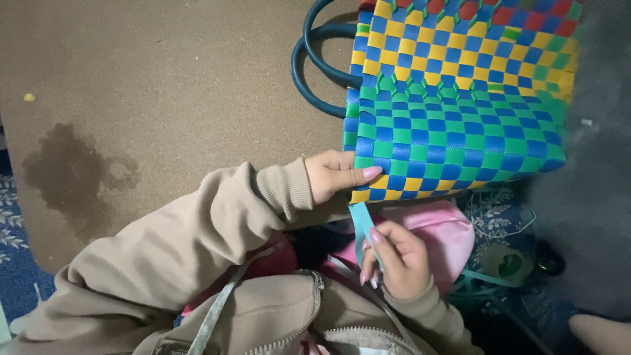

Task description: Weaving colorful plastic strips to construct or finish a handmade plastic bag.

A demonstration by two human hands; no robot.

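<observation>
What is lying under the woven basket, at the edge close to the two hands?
Under the woven basket lies brown floor; at its near edge, pink cloth. The left hand grips that edge; the right hand pinches a light blue strip. The basket covers the rest.

The light is soft and even, falling from above, bright enough to make the colours of the woven basket (pixel 460 98) vivid at the upper right of the frame without any harsh glare. The brown floor (pixel 164 85) at upper left is evenly lit, with only a faint shadow beside the basket's dark handles (pixel 319 62). The lower right corner sinks into gloom, details there murky and hard to read, and a grey smudged haze blurs the right edge. The left hand (pixel 332 176) and right hand (pixel 397 256) at centre are fairly sharp, with a slight sheen on the nails. The beige sleeves (pixel 164 256) along the bottom look softer, slightly out of focus.
</observation>
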